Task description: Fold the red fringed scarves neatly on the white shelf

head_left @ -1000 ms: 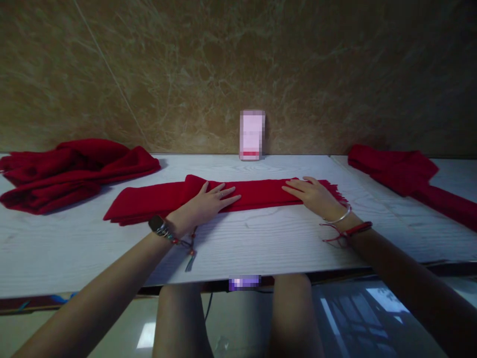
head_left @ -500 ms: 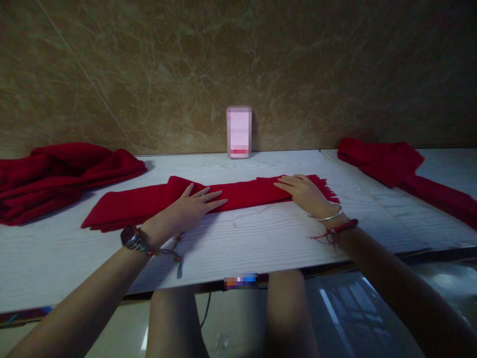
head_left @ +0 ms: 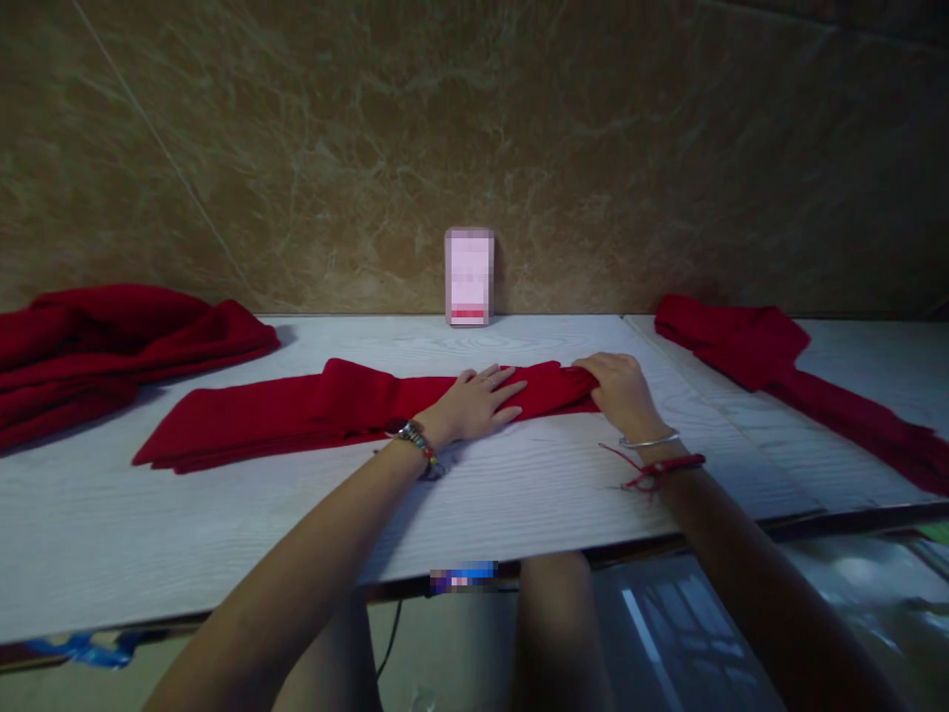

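A long red scarf (head_left: 297, 415), folded into a narrow strip, lies across the white table (head_left: 519, 494). My left hand (head_left: 478, 400) rests flat on it with fingers stretched out, near its right part. My right hand (head_left: 619, 391) is curled around the scarf's right end, which is bunched and folded back toward the left hand; the fringe is hidden under the fingers. I wear a watch and beads on the left wrist, a bangle and red cord on the right.
A heap of red scarves (head_left: 111, 346) lies at the far left, another red scarf (head_left: 778, 366) at the far right. A small pink box (head_left: 469, 277) stands against the marble wall. The table's front edge is just above my knees.
My left hand slid right along the scarf, toward my right hand. My right hand went from lying flat to gripping the fringed end and drawing it leftward.
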Available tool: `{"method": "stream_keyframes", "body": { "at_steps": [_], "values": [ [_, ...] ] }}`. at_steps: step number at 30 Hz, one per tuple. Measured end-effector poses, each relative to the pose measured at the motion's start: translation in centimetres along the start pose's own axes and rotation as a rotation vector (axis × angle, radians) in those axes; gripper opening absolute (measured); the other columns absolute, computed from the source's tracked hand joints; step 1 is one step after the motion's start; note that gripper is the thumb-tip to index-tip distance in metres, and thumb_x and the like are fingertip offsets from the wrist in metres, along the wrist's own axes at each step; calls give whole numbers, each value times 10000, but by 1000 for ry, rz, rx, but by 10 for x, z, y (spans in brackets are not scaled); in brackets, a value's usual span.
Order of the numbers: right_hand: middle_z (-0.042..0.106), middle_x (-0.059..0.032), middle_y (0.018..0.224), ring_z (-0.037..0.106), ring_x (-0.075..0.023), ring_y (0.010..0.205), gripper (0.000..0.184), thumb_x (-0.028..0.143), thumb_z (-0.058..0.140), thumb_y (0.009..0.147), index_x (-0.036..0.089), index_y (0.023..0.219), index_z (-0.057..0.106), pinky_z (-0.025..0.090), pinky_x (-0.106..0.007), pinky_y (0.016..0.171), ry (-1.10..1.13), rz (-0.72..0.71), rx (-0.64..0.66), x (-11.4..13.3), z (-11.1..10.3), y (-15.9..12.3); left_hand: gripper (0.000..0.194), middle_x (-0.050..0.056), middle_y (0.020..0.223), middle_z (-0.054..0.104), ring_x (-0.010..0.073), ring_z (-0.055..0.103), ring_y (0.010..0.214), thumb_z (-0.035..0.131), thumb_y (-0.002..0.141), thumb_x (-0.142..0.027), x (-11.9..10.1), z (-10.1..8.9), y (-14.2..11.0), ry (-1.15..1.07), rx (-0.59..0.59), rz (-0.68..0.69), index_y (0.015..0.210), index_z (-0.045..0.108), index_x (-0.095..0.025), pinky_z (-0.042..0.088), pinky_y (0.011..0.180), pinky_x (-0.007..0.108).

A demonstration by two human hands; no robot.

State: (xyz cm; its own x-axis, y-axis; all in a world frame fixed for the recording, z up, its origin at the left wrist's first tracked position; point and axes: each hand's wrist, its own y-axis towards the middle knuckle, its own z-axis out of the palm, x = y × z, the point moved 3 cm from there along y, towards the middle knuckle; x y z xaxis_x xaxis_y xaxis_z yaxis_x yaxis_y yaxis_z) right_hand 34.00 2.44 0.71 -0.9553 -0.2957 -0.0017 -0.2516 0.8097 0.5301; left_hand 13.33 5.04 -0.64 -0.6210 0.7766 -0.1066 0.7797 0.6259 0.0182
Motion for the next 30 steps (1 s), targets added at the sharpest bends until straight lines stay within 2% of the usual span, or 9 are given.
{"method": "stream_keyframes", "body": {
  "at_steps": [3, 6, 8, 11, 15, 18, 23, 27, 30],
  "values": [
    [685, -117, 913, 592, -286, 888, 420, 17, 421, 650, 174, 939, 681, 427, -449, 785, -92, 131, -118, -25, -11, -6, 521, 98, 1505, 250, 260, 225, 1374, 246, 947, -465, 3, 8, -2, -6, -25, 12, 1409, 315, -236, 249, 1066, 477],
    [665, -118, 868, 577, -298, 870, 352, 51, 407, 709, 195, 876, 681, 437, -467, 766, -161, 277, -259, -52, -21, -16, 536, 103, 1500, 262, 260, 229, 1374, 235, 945, -486, 4, 6, -6, -16, -26, 7, 1409, 319, -232, 235, 1074, 490],
    [652, -125, 889, 575, -296, 893, 345, 57, 398, 722, 190, 865, 683, 452, -473, 789, -159, 322, -286, -61, -22, -19, 582, 114, 1503, 251, 284, 217, 1375, 275, 921, -541, 2, 3, -7, -2, -33, 24, 1407, 325, -225, 203, 1083, 520],
    [620, -125, 1061, 568, -272, 1006, 400, 60, 415, 709, 184, 992, 670, 450, -465, 895, 9, 193, -189, -49, -18, -16, 647, 124, 1505, 241, 328, 199, 1374, 377, 873, -586, -2, -1, -10, 40, -67, 58, 1402, 337, -216, 191, 1078, 562],
    [496, -75, 1333, 442, -243, 1244, 565, 153, 527, 714, 252, 1270, 523, 377, -457, 1024, 310, -128, 187, -7, -3, -11, 498, 149, 1432, 384, 297, 335, 1322, 394, 920, -419, -8, -5, -11, 88, -116, 104, 1337, 436, -151, 339, 1031, 480],
    [450, -63, 1399, 361, -258, 1314, 561, 233, 569, 751, 277, 1304, 490, 296, -525, 1063, 324, -165, 347, 8, 5, -11, 395, 150, 1317, 523, 259, 469, 1230, 374, 939, -286, -11, -6, -9, 120, -145, 121, 1265, 509, -110, 411, 989, 412],
    [574, -73, 1288, 488, -217, 1223, 414, 139, 446, 826, 226, 1205, 589, 368, -477, 1027, 236, -157, 296, 5, 6, -8, 344, 145, 1189, 620, 210, 590, 1084, 336, 948, -196, -13, -9, -6, 115, -220, 136, 1193, 556, -96, 470, 926, 359],
    [647, -50, 1186, 573, -197, 1125, 422, 57, 397, 828, 229, 1125, 641, 423, -439, 963, 118, -175, 143, -1, -8, -6, 365, 132, 1320, 526, 241, 469, 1234, 336, 953, -203, -14, -9, -5, 119, -267, 113, 1278, 495, -150, 401, 993, 475],
    [646, -67, 1183, 589, -208, 1102, 409, 41, 398, 823, 208, 1079, 670, 438, -439, 928, 41, -183, 103, -3, -13, -7, 423, 119, 1421, 411, 270, 359, 1315, 372, 932, -175, -14, -3, -4, 144, -185, 87, 1352, 412, -199, 339, 1022, 543]
  ]
}}
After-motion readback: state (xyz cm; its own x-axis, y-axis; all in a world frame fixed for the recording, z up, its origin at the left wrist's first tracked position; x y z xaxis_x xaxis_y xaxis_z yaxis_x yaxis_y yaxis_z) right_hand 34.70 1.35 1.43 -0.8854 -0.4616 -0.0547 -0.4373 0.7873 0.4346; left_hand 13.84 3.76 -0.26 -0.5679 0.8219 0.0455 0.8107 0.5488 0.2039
